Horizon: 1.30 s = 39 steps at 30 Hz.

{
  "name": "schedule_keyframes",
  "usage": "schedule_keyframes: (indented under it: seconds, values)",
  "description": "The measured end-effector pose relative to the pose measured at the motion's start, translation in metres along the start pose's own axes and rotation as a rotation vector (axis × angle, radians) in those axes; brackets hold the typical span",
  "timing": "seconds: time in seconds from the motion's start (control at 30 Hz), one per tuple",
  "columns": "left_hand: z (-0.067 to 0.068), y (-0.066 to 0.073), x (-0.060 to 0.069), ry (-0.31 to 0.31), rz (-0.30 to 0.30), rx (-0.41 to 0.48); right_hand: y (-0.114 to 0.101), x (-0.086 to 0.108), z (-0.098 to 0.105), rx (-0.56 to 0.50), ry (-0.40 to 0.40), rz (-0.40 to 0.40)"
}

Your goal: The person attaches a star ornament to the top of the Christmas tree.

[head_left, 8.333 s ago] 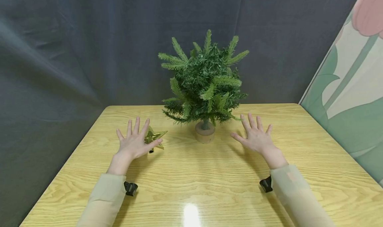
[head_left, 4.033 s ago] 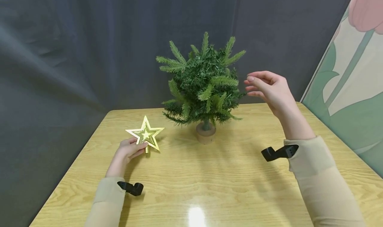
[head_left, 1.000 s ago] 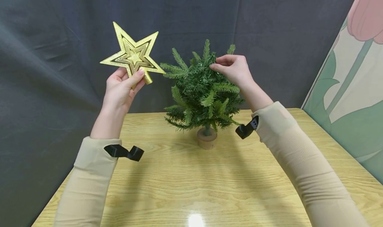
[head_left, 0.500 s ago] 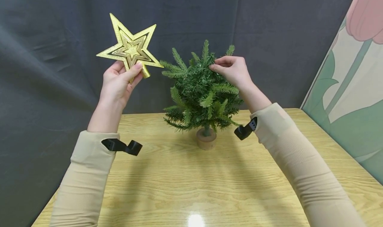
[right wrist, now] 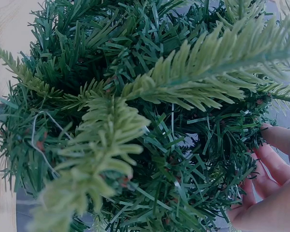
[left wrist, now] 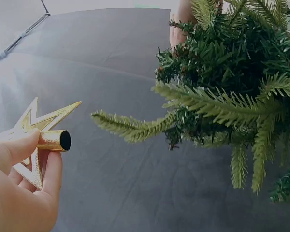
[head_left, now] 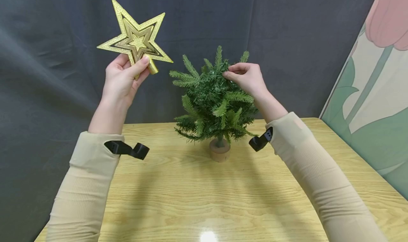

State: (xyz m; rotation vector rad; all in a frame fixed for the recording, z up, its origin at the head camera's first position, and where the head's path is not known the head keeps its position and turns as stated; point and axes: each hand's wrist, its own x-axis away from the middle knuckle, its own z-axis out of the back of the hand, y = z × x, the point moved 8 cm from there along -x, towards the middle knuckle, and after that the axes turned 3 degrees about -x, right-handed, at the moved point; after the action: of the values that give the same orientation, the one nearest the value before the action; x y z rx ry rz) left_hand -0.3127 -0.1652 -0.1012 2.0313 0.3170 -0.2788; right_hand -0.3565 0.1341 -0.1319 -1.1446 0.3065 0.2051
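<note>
A gold star tree topper (head_left: 138, 43) is held up by my left hand (head_left: 122, 75), left of the tree and well above the table. The thumb presses on its front beside the short tube, while the other fingers are behind it. In the left wrist view the tube's dark hollow end (left wrist: 65, 140) faces the tree. A small artificial Christmas tree (head_left: 216, 96) stands upright on its round wooden base (head_left: 220, 151). My right hand (head_left: 248, 77) pinches the foliage near the treetop from the right. In the right wrist view, needles partly hide its fingertips.
The tree stands toward the back of the wood-grain table (head_left: 191, 199). A dark grey curtain (head_left: 287, 40) hangs behind and to the left. A panel with a painted tulip (head_left: 379, 93) rises along the right side.
First both hands were spread over the table, with the star lying there. My left hand picked it up and keeps lifting it, slightly leftward; my right hand reached the treetop and has stayed there.
</note>
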Motion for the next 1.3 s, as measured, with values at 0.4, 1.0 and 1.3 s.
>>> schedule_keyframes:
  seconds: [0.4,1.0,1.3]
  values:
    - [-0.033,0.005,-0.008,-0.047,-0.017,-0.024,0.003,-0.002,-0.006,-0.004,0.001,-0.007]
    - [-0.080,-0.004,-0.026,-0.105,-0.008,-0.207,0.003,-0.004,-0.012,-0.013,0.023,0.001]
    - [-0.098,-0.013,-0.032,-0.130,0.040,-0.224,0.002,-0.002,-0.013,-0.008,0.050,0.028]
